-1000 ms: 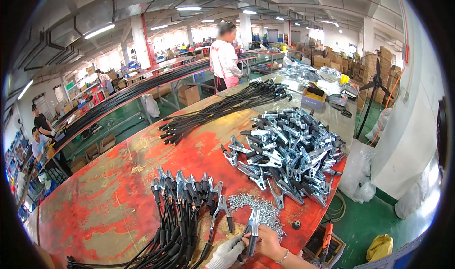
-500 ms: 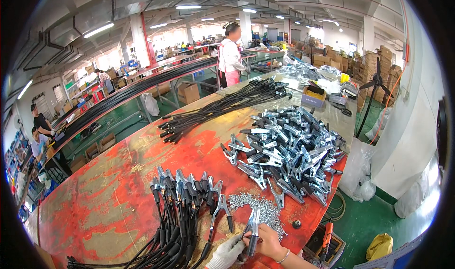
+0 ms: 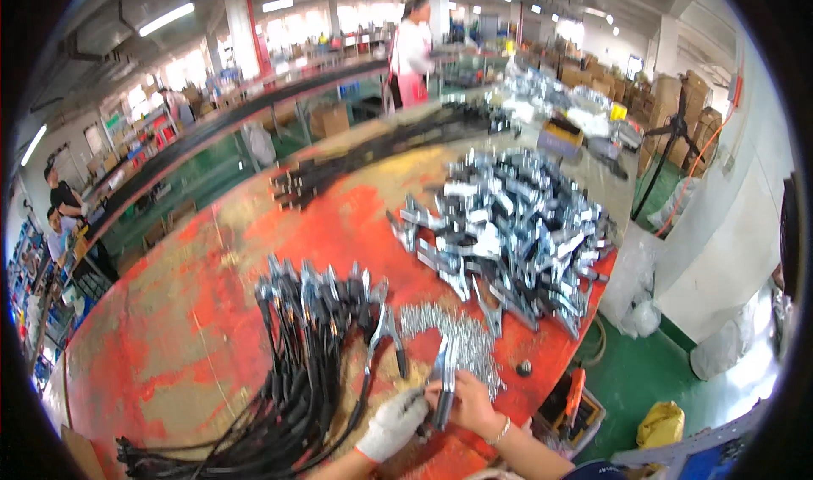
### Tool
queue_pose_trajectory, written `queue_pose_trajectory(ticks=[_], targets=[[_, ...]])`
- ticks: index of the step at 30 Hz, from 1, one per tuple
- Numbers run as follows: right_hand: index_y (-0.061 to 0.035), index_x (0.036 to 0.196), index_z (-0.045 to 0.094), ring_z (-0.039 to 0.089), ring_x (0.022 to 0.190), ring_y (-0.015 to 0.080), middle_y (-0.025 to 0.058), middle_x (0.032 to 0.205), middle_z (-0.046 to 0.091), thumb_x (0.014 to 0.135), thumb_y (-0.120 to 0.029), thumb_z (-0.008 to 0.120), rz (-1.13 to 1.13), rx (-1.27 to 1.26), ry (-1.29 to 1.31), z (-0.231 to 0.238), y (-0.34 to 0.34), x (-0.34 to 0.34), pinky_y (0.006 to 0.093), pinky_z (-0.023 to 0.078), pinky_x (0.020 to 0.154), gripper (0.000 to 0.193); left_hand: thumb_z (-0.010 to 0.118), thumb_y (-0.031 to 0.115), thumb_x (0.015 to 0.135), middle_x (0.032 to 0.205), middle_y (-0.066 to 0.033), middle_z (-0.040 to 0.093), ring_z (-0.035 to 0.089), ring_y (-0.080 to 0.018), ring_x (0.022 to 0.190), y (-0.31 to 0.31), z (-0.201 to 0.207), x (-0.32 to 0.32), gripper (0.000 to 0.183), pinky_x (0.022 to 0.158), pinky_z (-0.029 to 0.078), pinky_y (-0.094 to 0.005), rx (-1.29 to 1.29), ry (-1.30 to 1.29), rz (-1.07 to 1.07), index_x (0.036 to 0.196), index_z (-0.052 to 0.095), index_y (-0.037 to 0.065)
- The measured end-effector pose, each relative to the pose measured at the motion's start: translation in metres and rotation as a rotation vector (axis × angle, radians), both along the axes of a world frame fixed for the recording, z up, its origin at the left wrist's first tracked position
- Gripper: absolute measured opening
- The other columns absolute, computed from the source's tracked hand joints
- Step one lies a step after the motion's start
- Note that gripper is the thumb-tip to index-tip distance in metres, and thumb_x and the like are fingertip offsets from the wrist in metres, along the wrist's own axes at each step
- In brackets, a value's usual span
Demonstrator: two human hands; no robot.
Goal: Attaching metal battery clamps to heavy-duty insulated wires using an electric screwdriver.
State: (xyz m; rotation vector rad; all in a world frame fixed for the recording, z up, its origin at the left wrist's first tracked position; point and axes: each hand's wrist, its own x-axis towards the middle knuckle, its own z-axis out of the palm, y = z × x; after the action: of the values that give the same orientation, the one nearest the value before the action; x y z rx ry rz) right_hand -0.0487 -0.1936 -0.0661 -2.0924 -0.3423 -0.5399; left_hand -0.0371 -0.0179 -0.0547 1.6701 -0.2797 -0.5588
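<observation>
Near the table's front edge my right hand [image 3: 474, 405] grips a silver spring clamp [image 3: 449, 361] with black handles, its metal jaws pointing up. My left hand [image 3: 396, 425], in a white glove, is closed right beside the clamp's handles, at a dark piece too blurred to make out. To the left lies a bundle of black cables [image 3: 309, 387] with clamps on their ends. One clamp [image 3: 387, 328] on a cable lies apart at the bundle's right side. Small silver screws [image 3: 453, 332] are heaped just beyond my hands.
A big pile of loose clamps [image 3: 517, 234] covers the table's right side. Black cables [image 3: 381, 146] lie farther back, near a small box [image 3: 561, 137]. An open box [image 3: 584, 421] stands below the right edge. A person [image 3: 411, 57] stands beyond the table.
The view has tilted and blurred, so the table appears higher. Both hands and the clamp sit slightly higher in the picture, and more of my forearms shows. The clamp is still in my right hand.
</observation>
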Motion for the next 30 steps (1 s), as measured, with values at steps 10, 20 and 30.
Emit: queue_pose_trajectory(ticks=[10,20,30], targets=[[-0.011,0.095,0.072,0.055,0.066,0.0222,0.0067,0.078,0.06,0.068,-0.006,0.075,0.036,-0.168,-0.054,-0.001,-0.014,-0.001,0.032,0.045,0.057,0.027,0.045,0.016,0.095,0.073,-0.0049,0.06,0.057,-0.0102,0.056,-0.01,0.019,0.008,0.033,0.05,0.048,-0.0263,0.054,0.122,0.009,0.123,0.05,-0.001],[-0.019,0.096,0.071,0.052,0.062,0.0201,0.0001,0.076,0.057,0.068,-0.015,0.078,0.04,-0.151,-0.192,-0.004,-0.018,-0.001,0.0317,0.041,0.053,0.03,0.046,0.016,0.095,0.077,-0.0053,0.062,0.057,-0.009,0.059,-0.009,0.015,0.0,0.038,0.054,0.05,-0.0257,0.063,0.145,-0.024,0.129,0.047,0.0],[-0.009,0.086,0.071,0.049,0.058,0.0215,0.0039,0.069,0.05,0.065,-0.013,0.078,0.016,-0.158,-0.254,-0.015,-0.023,-0.004,0.0321,0.039,0.052,0.022,0.049,0.017,0.093,0.084,-0.0058,0.063,0.058,-0.0086,0.071,-0.011,0.026,0.005,0.036,0.066,0.049,-0.0255,0.141,0.175,0.004,0.125,0.051,0.001]])
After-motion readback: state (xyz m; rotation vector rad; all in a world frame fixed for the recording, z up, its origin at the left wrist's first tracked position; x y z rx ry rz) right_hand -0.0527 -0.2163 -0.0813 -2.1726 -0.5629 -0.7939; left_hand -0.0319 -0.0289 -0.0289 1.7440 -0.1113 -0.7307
